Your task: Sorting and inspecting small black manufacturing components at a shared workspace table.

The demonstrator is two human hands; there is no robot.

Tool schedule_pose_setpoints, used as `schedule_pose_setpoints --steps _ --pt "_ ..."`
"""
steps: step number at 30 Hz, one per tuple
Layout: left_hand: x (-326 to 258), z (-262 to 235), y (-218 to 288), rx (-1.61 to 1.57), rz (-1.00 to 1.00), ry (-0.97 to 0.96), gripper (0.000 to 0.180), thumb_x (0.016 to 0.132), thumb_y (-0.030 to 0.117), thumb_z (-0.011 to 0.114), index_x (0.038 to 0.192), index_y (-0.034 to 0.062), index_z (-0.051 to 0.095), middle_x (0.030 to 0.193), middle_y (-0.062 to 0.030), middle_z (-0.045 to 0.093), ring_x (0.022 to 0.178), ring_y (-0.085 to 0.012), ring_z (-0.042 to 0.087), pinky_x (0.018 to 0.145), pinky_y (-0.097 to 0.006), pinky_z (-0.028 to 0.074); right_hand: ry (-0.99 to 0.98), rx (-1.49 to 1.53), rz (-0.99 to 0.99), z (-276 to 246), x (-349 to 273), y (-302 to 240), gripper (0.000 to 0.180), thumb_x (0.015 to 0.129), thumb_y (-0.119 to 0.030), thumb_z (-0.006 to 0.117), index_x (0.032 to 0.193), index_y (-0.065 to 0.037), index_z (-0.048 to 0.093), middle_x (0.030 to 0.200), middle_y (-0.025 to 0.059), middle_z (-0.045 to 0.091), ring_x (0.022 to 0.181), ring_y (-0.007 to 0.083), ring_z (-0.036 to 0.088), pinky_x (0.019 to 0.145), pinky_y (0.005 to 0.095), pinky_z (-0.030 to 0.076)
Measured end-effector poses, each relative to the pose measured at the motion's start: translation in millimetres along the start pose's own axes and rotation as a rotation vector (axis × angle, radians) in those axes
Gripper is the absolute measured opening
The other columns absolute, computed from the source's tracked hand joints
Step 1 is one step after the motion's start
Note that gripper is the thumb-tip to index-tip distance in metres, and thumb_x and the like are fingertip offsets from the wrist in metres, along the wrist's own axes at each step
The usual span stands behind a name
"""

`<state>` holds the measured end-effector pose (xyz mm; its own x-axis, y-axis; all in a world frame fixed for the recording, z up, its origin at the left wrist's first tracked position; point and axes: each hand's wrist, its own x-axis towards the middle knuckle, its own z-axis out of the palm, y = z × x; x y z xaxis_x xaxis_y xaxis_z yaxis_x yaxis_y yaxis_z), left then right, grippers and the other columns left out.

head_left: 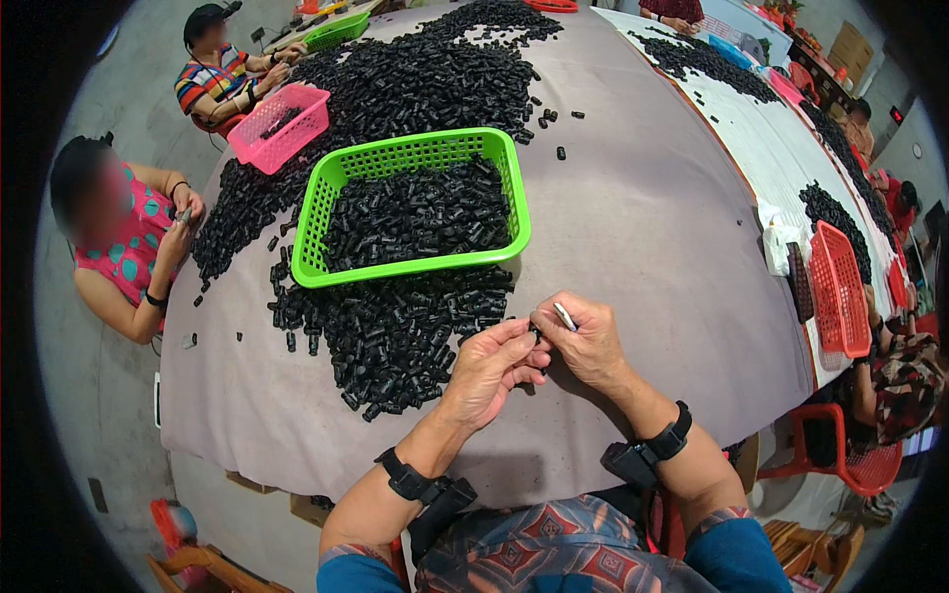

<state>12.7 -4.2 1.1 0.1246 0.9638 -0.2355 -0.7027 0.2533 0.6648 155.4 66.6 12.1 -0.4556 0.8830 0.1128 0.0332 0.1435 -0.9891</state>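
We see black parts on a grey tabletop, a green basket, a pink basket, and a red basket.

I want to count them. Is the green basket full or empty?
Partly full. The green basket stands upright on the table, with small black parts covering its floor, below the rim.

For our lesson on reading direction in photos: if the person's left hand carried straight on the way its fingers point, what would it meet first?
The left hand points up and right, toward the right hand. It would meet the small black part pinched between both hands first, then the right hand's fingers; depth is hard to judge.
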Motion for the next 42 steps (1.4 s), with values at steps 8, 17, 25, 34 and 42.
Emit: schedule_pose_setpoints --steps 8,17,25,34,42 --pt "0 1 0 -0.028 -0.018 0.006 0.018 0.091 0.012 0.054 0.105 0.0012 0.056 0.088 -0.0093 0.064 0.074 -0.0141 0.064 0.060 -0.027 0.057 0.041 -0.118 -0.038 -3 1 2 0.010 0.084 -0.008 0.062 0.080 0.000 0.060 0.066 0.0029 0.058 0.060 0.0097 0.053 0.054 0.0244 0.043" --pt "2 -4 -1 -0.105 -0.025 0.007 0.021 0.094 0.016 0.051 0.106 -0.0002 0.054 0.085 -0.0084 0.063 0.072 -0.0140 0.064 0.061 -0.027 0.057 -0.118 -0.060 -0.104 -4 4 -9 0.009 0.085 -0.008 0.062 0.087 0.000 0.064 0.074 0.0031 0.056 0.066 0.0087 0.052 0.059 0.0237 0.042" --pt "3 -5 -2 -0.129 -0.075 -0.086 0.020 0.094 0.019 0.051 0.102 0.0013 0.055 0.083 -0.0069 0.063 0.068 -0.0117 0.062 0.058 -0.027 0.055 -0.104 0.014 -0.010 -6 3 -10 0.009 0.085 -0.008 0.062 0.086 0.000 0.064 0.074 0.0024 0.056 0.067 0.0081 0.052 0.059 0.0235 0.042" --pt "1 -5 1 -0.169 -0.073 -0.082 0.026 0.096 0.025 0.046 0.102 0.0009 0.055 0.082 -0.0082 0.063 0.066 -0.0138 0.061 0.058 -0.029 0.055 -0.158 0.140 0.059 -2 4 -20 0.008 0.083 -0.006 0.063 0.087 0.002 0.062 0.072 0.0018 0.058 0.064 0.0083 0.054 0.059 0.0242 0.044" --pt "1 -12 7 -0.128 0.008 -0.100 0.041 0.098 0.035 0.039 0.098 -0.0020 0.056 0.080 -0.0088 0.062 0.069 -0.0163 0.061 0.061 -0.032 0.053 0.021 -0.284 -0.227 11 67 -72 0.015 0.077 -0.011 0.069 0.083 0.000 0.061 0.065 -0.0003 0.055 0.061 0.0045 0.047 0.055 0.0231 0.041"
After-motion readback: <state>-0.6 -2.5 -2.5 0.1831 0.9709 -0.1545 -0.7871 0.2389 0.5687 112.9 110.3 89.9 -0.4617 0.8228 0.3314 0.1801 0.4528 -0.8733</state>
